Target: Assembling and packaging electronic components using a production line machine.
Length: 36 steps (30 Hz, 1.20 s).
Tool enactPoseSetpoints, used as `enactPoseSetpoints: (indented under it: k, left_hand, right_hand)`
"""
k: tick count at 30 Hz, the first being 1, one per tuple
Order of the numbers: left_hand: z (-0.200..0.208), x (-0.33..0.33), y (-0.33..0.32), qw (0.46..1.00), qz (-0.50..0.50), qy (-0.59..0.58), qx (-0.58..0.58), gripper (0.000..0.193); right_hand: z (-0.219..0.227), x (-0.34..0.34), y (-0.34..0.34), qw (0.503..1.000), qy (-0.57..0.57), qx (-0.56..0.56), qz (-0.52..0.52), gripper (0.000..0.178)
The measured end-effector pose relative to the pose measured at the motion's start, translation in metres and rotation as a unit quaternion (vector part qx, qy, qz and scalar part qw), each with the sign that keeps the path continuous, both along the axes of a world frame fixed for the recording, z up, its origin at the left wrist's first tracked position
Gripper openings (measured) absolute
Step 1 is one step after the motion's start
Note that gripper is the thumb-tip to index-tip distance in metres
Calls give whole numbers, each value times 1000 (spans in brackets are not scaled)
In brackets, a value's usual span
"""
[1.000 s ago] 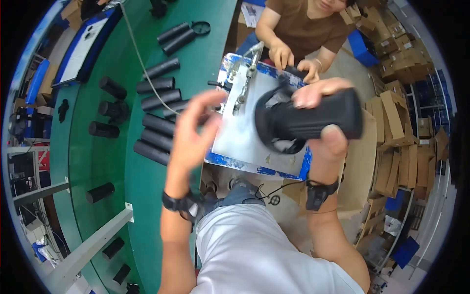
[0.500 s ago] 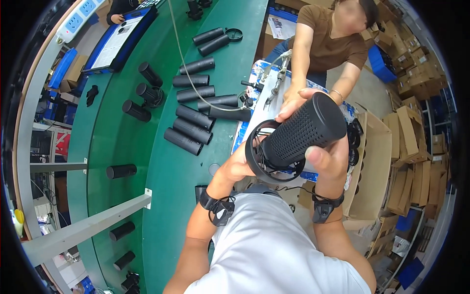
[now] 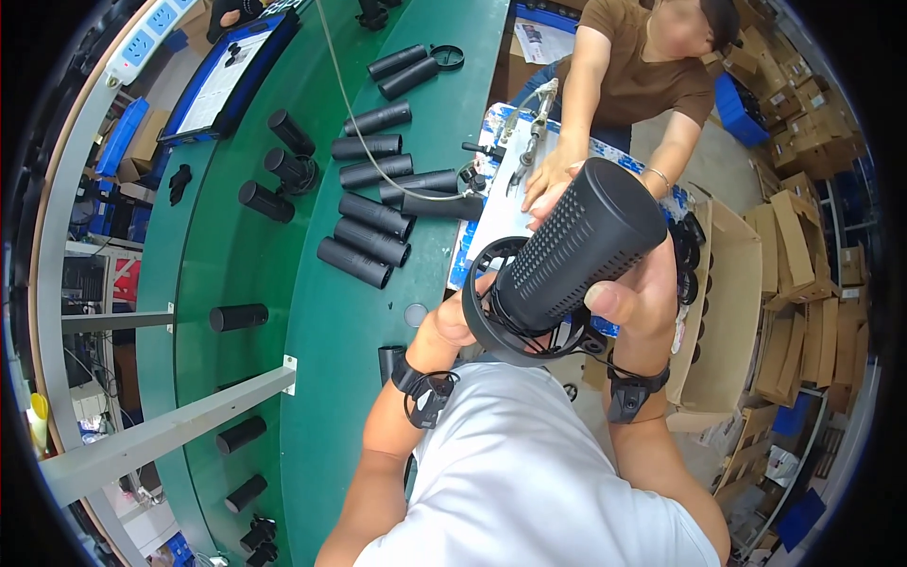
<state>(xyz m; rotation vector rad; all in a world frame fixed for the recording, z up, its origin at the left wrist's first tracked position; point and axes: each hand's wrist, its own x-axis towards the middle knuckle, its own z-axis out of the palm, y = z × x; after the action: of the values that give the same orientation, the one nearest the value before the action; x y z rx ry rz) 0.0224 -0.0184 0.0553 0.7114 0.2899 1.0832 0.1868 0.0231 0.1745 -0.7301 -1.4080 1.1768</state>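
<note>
Up in front of my body is a black cylindrical microphone [image 3: 578, 248] with a perforated side and a smooth round end, tilted up to the right. Its lower end sits inside a black ring-shaped shock mount [image 3: 484, 326] with thin cords across it. My right hand [image 3: 650, 288] is wrapped round the cylinder from the right, thumb on its near side. At the ring's left side, my left hand [image 3: 453, 319] grips the shock mount; some of its fingers are hidden behind the ring.
Several black cylinders [image 3: 375, 215] lie on the green table [image 3: 326, 321] to the left; others stand or lie on the green strip beyond. A co-worker [image 3: 652, 71] works across a white board [image 3: 496, 208]. An open cardboard box [image 3: 732, 312] stands right. A grey metal bar [image 3: 179, 430] crosses at lower left.
The microphone has turned slightly in my hands, so a smooth strip now shows between its perforations. The ring has shifted a little left and down. The co-worker's hands have moved slightly.
</note>
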Motion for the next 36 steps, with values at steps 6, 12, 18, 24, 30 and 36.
enactPoseSetpoints:
  k: [6, 12, 18, 24, 30, 36]
  left_hand:
    - [-13, -2, 3, 998, 26, 48, -11, 52]
    - [-21, -21, 22, 993, -114, -14, 14, 75]
    - [-11, -87, 18, 909, 191, 359, 90, 64]
    - [-5, -103, -8, 776, 247, 555, 170, 74]
    - [-59, -240, 41, 698, 620, 359, -15, 55]
    - [-139, -341, 96, 459, 666, 573, -130, 69]
  right_hand:
    - [-3, 3, 1, 999, -2, -38, -10, 95]
    - [-9, -3, 5, 998, 26, -53, 30, 90]
    - [-59, -27, -3, 989, -115, -64, 64, 79]
    - [-83, -88, -7, 957, -243, 80, 136, 64]
    - [-104, -73, 1, 931, -335, 36, 139, 50]
    - [-130, -39, -18, 913, -368, -103, 140, 44]
